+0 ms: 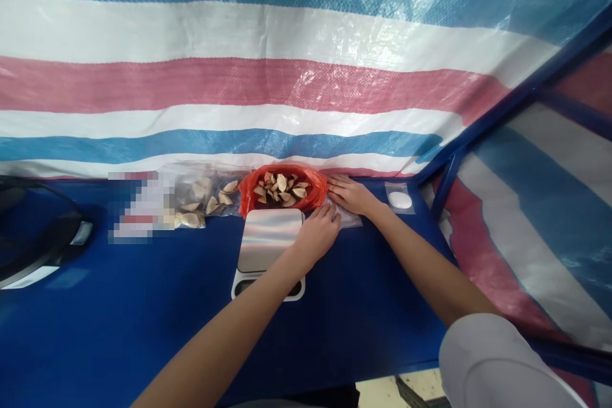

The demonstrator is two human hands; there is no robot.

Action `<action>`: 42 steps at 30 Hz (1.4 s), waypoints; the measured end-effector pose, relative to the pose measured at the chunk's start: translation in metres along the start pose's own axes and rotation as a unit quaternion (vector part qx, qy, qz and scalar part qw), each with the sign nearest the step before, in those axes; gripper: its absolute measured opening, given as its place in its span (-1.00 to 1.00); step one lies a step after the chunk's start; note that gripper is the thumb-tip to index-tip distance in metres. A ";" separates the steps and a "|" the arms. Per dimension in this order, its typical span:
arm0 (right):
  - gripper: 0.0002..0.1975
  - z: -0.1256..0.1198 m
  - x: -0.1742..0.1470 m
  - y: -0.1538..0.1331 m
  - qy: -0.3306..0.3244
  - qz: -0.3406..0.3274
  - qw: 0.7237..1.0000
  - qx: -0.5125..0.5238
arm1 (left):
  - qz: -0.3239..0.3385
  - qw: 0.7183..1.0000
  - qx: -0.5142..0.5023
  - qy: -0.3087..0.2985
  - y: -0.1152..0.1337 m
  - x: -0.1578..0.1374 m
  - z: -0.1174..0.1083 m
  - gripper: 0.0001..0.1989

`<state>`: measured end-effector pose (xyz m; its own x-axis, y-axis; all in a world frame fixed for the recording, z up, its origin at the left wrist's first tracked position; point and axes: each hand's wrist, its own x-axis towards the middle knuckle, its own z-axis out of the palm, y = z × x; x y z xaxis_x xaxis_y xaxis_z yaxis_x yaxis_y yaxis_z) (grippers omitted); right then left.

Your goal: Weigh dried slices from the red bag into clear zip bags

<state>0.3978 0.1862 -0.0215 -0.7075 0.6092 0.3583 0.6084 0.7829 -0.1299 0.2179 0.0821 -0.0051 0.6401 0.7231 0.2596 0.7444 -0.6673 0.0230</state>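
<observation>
A red plastic bag (247, 194) stands wide-mouthed on the blue table, with dried brown-and-cream pieces (282, 183) inside. Just right of it, a clear plastic bag (352, 219) lies partly hidden under my hands. My left hand (324, 229) is curled at the near edge of that clear bag, close to the red bag; its fingertips are partly hidden. My right hand (348, 194) lies behind it, fingers stretched left over the clear bag and reaching the red bag's side. A kitchen scale (268, 242) with a bare metal plate sits before the red bag, my left forearm crossing its lower right corner.
Clear bags of similar pieces (194, 201) lie left of the red bag. A small clear packet with a white round item (400, 199) is at the right. A black object (38, 236) stands far left. Striped sheeting (268, 83) hangs behind; a blue frame bar (516, 95) slants at right.
</observation>
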 end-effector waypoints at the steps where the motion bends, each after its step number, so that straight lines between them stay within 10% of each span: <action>1: -0.61 0.000 0.000 0.000 0.000 0.001 1.000 0.001 | 0.001 1.000 -0.001 -0.002 0.000 0.000 -0.001 -0.72; 17: -0.64 -0.043 -0.040 -0.060 0.098 0.139 0.984 0.060 | 0.042 0.996 -0.025 0.069 0.001 -0.022 -0.033 -0.78; 28: -0.65 -0.017 -0.054 -0.146 0.077 0.180 0.979 -0.059 | -0.088 0.986 -0.036 0.139 -0.063 -0.102 -0.071 -0.65; 42: -0.60 0.009 -0.044 -0.179 0.058 0.235 0.969 -0.042 | -0.193 0.974 -0.063 0.096 -0.123 -0.187 -0.050 -0.51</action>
<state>0.3163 0.0202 -0.0224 -0.3026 0.8738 0.3806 0.8840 0.4066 -0.2308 -0.0027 0.0196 -0.0079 0.2597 0.8861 0.3838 0.8858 -0.3769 0.2707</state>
